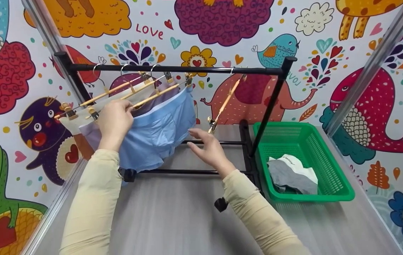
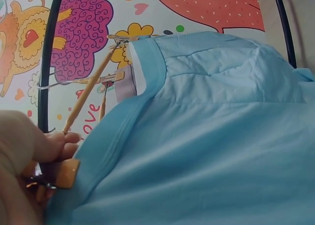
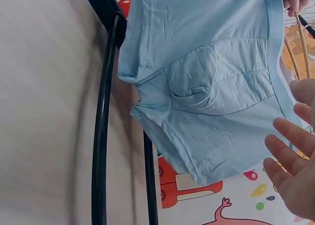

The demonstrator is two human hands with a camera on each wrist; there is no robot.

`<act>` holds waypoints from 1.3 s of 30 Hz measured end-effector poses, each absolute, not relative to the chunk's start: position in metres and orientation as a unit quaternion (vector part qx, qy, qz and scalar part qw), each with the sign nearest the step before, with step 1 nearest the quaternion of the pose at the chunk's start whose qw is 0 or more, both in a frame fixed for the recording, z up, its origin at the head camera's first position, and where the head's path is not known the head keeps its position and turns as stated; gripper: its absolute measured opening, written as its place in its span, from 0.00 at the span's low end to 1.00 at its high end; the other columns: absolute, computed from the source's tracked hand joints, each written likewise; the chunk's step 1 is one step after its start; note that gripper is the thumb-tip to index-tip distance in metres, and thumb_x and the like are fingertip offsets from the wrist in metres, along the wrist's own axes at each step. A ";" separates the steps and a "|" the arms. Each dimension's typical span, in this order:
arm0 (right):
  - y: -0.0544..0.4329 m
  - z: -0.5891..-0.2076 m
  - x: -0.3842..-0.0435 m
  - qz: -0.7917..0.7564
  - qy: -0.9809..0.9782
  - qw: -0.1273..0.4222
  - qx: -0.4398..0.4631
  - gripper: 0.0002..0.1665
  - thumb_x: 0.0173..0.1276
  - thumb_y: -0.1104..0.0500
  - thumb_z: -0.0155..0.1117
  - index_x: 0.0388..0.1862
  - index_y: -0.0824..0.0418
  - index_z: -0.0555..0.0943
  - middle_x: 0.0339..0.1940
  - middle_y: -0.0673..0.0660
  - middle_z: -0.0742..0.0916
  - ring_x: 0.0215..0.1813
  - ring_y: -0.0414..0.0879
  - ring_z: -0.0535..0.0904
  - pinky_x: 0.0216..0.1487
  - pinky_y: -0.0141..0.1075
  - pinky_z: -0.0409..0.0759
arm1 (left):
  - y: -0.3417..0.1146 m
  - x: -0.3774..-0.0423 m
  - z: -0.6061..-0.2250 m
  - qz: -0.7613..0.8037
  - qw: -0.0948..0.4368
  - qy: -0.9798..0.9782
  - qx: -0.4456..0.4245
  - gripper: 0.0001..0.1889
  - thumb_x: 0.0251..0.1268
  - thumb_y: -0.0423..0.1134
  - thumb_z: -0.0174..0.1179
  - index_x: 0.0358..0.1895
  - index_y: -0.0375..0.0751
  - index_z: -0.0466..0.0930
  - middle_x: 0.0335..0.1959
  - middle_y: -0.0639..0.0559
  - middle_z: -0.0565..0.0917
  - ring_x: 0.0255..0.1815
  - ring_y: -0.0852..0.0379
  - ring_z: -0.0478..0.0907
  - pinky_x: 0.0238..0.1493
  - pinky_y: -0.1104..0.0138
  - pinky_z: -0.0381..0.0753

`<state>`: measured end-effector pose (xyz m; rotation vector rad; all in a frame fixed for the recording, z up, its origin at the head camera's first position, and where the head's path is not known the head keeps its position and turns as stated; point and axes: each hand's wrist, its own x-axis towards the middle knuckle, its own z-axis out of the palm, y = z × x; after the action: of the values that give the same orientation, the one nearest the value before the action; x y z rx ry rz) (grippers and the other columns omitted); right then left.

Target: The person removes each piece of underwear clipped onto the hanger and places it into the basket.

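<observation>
Light blue boxer briefs (image 1: pixel 157 132) hang by their waistband from a wooden clip hanger (image 1: pixel 159 94) on the black rack. My left hand (image 1: pixel 114 118) grips the left end of that hanger; the left wrist view shows its fingers around the wooden bar, beside a clip (image 2: pixel 65 173) at the waistband. To the right of the briefs is my right hand (image 1: pixel 208 147), fingers spread and holding nothing. In the right wrist view its fingers (image 3: pixel 290 136) lie close to the waistband. Behind the blue pair, purple and pale garments hang on two more hangers, partly hidden.
A bare clip hanger (image 1: pixel 228 101) hangs farther right on the rack's top bar (image 1: pixel 201 69). On the table (image 1: pixel 173 219) to the right stands a green basket (image 1: pixel 332 193) with grey and white cloth (image 1: pixel 293 175) inside. Patterned panels enclose the back and sides.
</observation>
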<state>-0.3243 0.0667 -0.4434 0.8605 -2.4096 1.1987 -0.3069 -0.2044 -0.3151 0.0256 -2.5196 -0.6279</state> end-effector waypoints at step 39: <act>0.063 -0.434 -0.319 0.261 -0.811 0.402 0.335 0.32 0.62 0.59 0.71 0.66 0.59 0.75 0.66 0.58 0.77 0.68 0.55 0.69 0.71 0.46 0.61 | -0.218 -0.269 -0.379 -0.267 0.300 -0.904 -0.148 0.05 0.56 0.24 0.66 0.33 0.35 0.87 0.31 0.44 0.85 0.36 0.42 0.80 0.43 0.50 0.76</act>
<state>-0.3187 0.0627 -0.4340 0.8461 -2.0512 0.6594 -0.2694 -0.2182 -0.3787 -0.3933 -2.3979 -0.7089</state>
